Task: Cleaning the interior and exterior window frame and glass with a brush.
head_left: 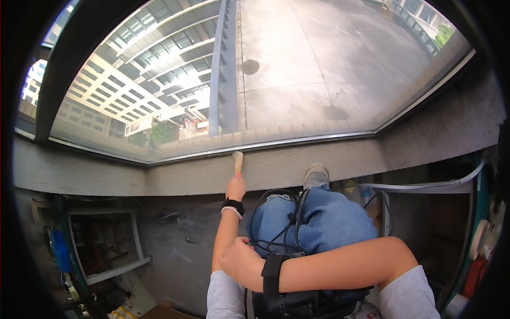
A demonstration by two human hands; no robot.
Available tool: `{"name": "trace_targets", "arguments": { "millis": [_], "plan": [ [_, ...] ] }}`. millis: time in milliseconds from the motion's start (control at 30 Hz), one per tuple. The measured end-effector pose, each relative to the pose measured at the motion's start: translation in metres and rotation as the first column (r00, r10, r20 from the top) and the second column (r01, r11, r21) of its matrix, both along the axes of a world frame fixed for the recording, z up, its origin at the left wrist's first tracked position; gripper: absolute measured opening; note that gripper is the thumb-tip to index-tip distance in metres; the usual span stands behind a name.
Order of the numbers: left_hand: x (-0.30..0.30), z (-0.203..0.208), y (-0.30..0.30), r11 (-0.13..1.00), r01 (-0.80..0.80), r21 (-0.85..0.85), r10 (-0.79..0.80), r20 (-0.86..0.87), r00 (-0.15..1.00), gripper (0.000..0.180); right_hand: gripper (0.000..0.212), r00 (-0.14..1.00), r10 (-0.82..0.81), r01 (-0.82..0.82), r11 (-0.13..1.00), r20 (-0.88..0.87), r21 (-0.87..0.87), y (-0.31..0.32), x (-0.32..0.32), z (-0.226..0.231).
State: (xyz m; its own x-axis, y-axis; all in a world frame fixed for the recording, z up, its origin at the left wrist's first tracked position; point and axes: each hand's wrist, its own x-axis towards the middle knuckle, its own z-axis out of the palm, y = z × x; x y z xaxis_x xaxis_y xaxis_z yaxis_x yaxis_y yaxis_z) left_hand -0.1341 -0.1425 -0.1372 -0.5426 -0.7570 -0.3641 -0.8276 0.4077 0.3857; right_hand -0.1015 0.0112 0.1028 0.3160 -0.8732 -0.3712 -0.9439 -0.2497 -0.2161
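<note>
My left hand (236, 188) stretches forward, closed around a small paintbrush (238, 161) with pale bristles and a bit of reddish handle showing. The bristle end is up at the bottom of the window frame (265, 147), over the grey sill (202, 174). A black band and a beaded bracelet circle my left wrist. Bent across my body, my right arm brings my right hand (240, 261) against my left forearm, close to the pale sleeve. Its fingers are curled in, and what they hold, if anything, is hidden. A black strap (273, 274) wraps my right wrist.
Black cables (281, 234) loop over my knees in blue jeans (334, 218). One shoe (317, 174) rests against the sill. Metal frames (119, 271) stand low on the left, and a grey hose or cable (425, 186) runs on the right. Buildings show beyond the glass.
</note>
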Motion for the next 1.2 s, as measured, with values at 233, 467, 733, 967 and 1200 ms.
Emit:
{"name": "trace_targets", "arguments": {
  "millis": [233,467,733,967,1200],
  "plan": [
    [-0.01,0.0,0.015,0.993,0.113,-0.022,-0.115,-0.077,0.99,0.048,0.023,1.0,-0.006,0.008,0.999,-0.028,0.051,-0.006,-0.009,0.008],
    [-0.023,0.022,0.048,0.97,0.243,0.019,-0.244,0.101,0.965,0.043,0.024,0.991,0.068,-0.055,0.993,-0.117,0.107,-0.011,0.006,-0.001],
    [0.038,0.233,0.14,0.921,-0.302,0.245,0.327,-0.068,0.943,0.018,0.023,0.948,-0.173,0.216,0.966,-0.268,0.14,-0.019,0.014,-0.06],
    [0.113,0.139,0.111,0.864,-0.35,0.362,0.421,-0.139,0.896,0.03,0.033,0.999,-0.038,0.041,0.979,-0.017,0.201,-0.014,0.009,-0.024],
    [0.082,0.161,0.113,0.976,-0.096,0.197,0.132,-0.177,0.975,0.033,0.026,0.976,-0.118,0.156,0.964,-0.182,0.215,-0.017,0.019,-0.036]
  ]
}}
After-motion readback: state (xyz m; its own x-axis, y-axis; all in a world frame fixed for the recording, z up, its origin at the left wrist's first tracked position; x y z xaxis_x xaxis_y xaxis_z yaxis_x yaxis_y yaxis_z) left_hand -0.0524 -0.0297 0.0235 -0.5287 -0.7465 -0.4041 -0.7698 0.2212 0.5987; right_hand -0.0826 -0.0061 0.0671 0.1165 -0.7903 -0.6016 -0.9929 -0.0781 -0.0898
